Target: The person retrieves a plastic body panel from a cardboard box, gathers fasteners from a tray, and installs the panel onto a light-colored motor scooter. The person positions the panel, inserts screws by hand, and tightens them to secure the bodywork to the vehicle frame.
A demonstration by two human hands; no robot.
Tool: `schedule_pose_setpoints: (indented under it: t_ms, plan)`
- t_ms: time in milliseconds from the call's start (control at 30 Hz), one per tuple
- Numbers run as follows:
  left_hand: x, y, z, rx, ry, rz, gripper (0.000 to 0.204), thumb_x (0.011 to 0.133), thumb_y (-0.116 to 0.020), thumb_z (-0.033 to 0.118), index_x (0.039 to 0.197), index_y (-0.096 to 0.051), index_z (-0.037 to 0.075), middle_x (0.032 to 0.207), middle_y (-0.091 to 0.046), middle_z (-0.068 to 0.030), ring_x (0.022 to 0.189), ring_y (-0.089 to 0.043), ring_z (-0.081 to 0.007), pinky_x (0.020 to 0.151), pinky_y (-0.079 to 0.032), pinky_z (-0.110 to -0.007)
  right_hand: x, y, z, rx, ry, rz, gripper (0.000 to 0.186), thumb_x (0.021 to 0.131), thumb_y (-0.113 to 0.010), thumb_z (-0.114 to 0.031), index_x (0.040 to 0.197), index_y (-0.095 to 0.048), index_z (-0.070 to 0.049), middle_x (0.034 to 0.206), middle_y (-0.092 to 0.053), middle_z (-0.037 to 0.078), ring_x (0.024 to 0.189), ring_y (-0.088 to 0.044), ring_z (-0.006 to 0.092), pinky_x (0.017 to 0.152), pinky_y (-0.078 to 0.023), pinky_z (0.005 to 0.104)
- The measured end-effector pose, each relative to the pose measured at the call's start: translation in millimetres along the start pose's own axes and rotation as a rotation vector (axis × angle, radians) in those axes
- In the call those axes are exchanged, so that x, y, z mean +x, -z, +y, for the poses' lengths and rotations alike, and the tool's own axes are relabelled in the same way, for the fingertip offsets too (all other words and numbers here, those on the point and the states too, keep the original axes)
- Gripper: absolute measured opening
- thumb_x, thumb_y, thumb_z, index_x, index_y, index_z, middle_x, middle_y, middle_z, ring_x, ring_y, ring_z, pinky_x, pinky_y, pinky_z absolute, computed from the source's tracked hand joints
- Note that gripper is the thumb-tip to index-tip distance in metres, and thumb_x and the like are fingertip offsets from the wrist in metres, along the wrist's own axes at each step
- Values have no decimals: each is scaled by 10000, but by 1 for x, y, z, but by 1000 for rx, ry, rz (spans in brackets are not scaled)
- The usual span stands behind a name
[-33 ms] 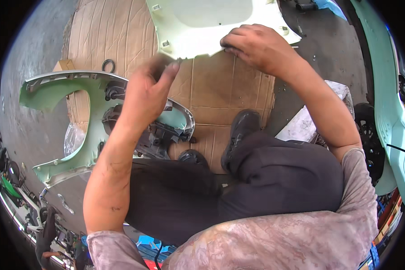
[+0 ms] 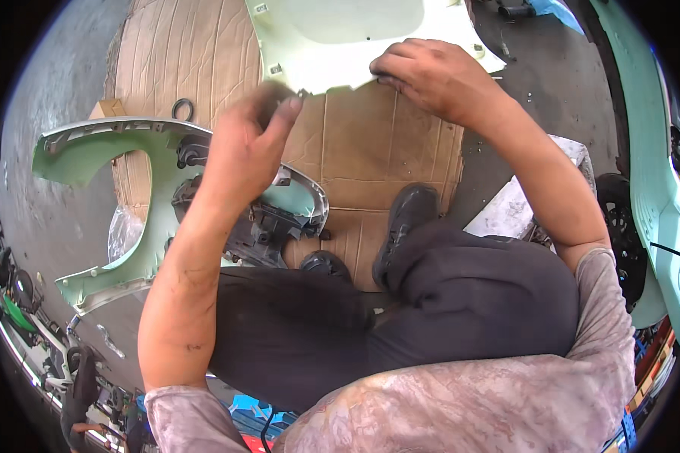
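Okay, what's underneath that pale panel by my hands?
Brown cardboard shows past the left and lower edges of the pale panel, grey floor past its right. What lies directly beneath is covered.

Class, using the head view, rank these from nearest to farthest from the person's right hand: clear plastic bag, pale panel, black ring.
From the right hand:
1. Pale panel: at the fingers, top centre.
2. Black ring: to the left, beyond the other hand.
3. Clear plastic bag: farther left and lower.
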State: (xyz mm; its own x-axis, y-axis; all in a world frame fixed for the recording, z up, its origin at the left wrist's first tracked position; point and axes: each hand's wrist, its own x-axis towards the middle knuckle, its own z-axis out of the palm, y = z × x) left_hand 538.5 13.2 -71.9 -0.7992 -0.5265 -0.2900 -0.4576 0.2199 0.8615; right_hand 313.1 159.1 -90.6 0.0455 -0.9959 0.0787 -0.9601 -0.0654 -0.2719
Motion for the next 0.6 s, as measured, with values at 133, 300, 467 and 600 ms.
schedule_pose_setpoints:
  t_ms: [133, 300, 467, 600]
  plan:
    - [23, 8, 8, 291, -331, 58, 187, 950, -526, 183, 985, -569, 5, 695, -545, -123, 595, -485, -212, 587, -406, -321, 8, 0, 3, 30, 53, 93, 154, 880, -598, -171, 1001, -621, -79, 930, -631, 67, 830, -630, 272, 712, -515, 365]
    - [41, 12, 1, 449, -501, -6, 149, 940, -530, 145, 1015, -573, 24, 787, -592, -200, 713, -562, -379, 646, -454, -384, 14, 9, 0, 9, 106, 64, 179, 861, -634, -157, 1014, -613, -68, 920, -621, 75, 800, -633, 279, 690, -519, 358]
    - [33, 5, -13, 474, -522, -37, 129, 928, -547, 116, 1022, -582, 35, 825, -616, -187, 755, -593, -378, 659, -471, -384, 9, 7, 1, 23, 136, 19, 132, 884, -589, -192, 974, -582, -96, 840, -588, 79, 733, -630, 255, 644, -508, 344]
    - [33, 1, -25, 512, -534, -36, 122, 916, -554, 83, 1025, -589, 42, 894, -634, -161, 787, -609, -373, 669, -483, -392, 10, 3, 0, 38, 135, 28, 120, 877, -594, -195, 956, -589, -105, 829, -586, 80, 747, -630, 258, 660, -506, 347]
